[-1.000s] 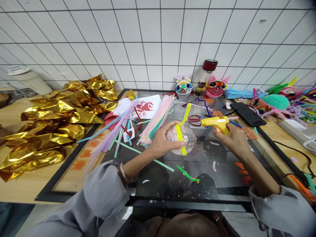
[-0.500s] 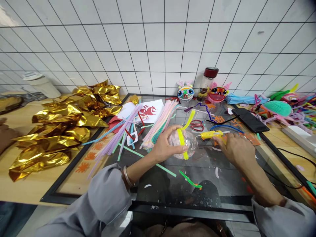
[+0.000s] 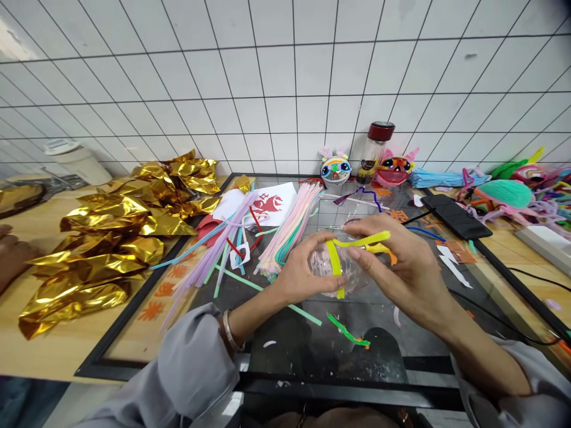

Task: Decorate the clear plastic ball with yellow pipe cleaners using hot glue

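My left hand [image 3: 307, 267] is closed around a clear plastic ball [image 3: 357, 276], which has pinkish-white patches. A yellow pipe cleaner [image 3: 334, 261] runs as a band over the ball, and its free end points right. My right hand [image 3: 401, 267] is at the ball's right side, thumb and forefinger on either side of that free end in a pinch. Partly hidden behind the right fingers lies the yellow glue gun [image 3: 387, 252]. The red scissors beyond are mostly covered by the same hand. A green twisted piece of pipe cleaner [image 3: 348, 331] lies below the ball.
Bundles of pastel pipe cleaners [image 3: 292, 229] and crumpled gold foil [image 3: 102, 238] lie to the left. Two decorated animal-face balls [image 3: 335, 169] and a bottle [image 3: 372, 151] stand by the tiled wall. A black phone [image 3: 459, 215] lies right. Another person's hand [image 3: 13, 255] shows far left.
My right hand has let go of the glue gun and moved left to the ball, pinching the yellow pipe cleaner. Its free end, upright before, is now bent to the right.
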Demonstrator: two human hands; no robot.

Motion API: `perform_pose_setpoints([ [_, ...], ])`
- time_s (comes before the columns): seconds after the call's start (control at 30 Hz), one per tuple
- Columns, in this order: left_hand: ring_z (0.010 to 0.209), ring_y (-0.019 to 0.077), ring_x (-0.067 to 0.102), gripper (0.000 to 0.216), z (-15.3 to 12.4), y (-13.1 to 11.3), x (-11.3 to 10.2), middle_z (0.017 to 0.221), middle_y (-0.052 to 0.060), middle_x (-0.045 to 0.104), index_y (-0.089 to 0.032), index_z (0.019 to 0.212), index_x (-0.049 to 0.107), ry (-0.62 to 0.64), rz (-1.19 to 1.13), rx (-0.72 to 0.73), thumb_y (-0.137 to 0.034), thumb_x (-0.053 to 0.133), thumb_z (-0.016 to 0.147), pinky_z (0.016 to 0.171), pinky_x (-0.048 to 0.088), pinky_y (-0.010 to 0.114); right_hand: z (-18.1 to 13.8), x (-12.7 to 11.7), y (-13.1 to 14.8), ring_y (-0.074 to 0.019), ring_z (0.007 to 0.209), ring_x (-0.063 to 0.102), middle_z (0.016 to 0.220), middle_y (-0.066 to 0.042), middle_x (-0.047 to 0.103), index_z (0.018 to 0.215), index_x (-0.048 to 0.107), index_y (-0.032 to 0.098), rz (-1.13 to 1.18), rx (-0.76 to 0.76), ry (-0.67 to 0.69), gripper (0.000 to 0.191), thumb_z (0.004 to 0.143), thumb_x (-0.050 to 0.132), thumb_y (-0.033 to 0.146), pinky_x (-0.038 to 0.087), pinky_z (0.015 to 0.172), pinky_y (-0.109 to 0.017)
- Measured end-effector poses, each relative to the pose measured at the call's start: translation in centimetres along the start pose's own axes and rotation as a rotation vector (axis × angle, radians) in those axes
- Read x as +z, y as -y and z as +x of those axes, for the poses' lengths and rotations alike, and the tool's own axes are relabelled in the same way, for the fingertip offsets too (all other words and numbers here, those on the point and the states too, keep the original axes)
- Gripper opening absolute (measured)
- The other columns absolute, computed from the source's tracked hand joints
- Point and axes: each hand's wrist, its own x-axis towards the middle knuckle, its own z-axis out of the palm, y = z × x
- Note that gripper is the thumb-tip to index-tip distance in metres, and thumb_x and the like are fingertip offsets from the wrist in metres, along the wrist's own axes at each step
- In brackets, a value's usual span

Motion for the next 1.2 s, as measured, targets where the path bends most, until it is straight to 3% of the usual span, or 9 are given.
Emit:
perform_pose_setpoints([
  [0.1, 0.121, 0.0289, 0.058, 0.071, 0.0, 0.1, -0.1, 0.129, 0.013, 0.063, -0.016, 0.124, 0.058, 0.011, -0.009, 0.01, -0.033, 0.082, 0.06, 0.109, 0.042, 0.042, -0.2, 0.2, -0.4, -0.0152, 0.082, 0.067, 0.088, -0.003, 0.072, 0.092, 0.069, 0.021, 0.004, -0.017, -0.049, 0.012, 0.091, 0.059, 0.015, 0.053, 0.073, -0.027],
  [0.3, 0.118, 0.0287, 0.059, 0.07, 0.0, 0.1, -0.2, 0.127, 0.012, 0.063, -0.015, 0.121, 0.059, 0.001, 0.017, 0.003, -0.035, 0.083, 0.058, 0.107, 0.044, 0.04, -1.4, 0.7, -0.9, -0.015, 0.077, 0.072, 0.087, -0.001, 0.076, 0.094, 0.071, 0.023, 0.038, -0.012, -0.149, 0.017, 0.086, 0.063, 0.011, 0.057, 0.072, -0.026],
  [0.6, 0.12, 0.0296, 0.058, 0.072, 0.0, 0.4, -0.3, 0.128, 0.013, 0.063, -0.014, 0.123, 0.058, 0.018, 0.011, 0.014, -0.036, 0.083, 0.059, 0.109, 0.042, 0.042, -1.8, 0.6, -0.7, -0.0161, 0.09, 0.072, 0.1, -0.002, 0.076, 0.105, 0.068, 0.025, 0.09, -0.087, -0.023, 0.027, 0.088, 0.057, 0.007, 0.058, 0.079, -0.028],
  [1.2, 0.12, 0.0294, 0.059, 0.07, 0.1, 0.2, -0.3, 0.128, 0.011, 0.064, -0.017, 0.122, 0.059, 0.013, 0.001, 0.022, -0.035, 0.084, 0.06, 0.109, 0.042, 0.043, -2.4, 0.9, -1.5, -0.0187, 0.096, 0.071, 0.098, -0.004, 0.075, 0.1, 0.066, 0.025, 0.129, -0.097, 0.001, 0.023, 0.088, 0.058, 0.007, 0.056, 0.085, -0.037],
])
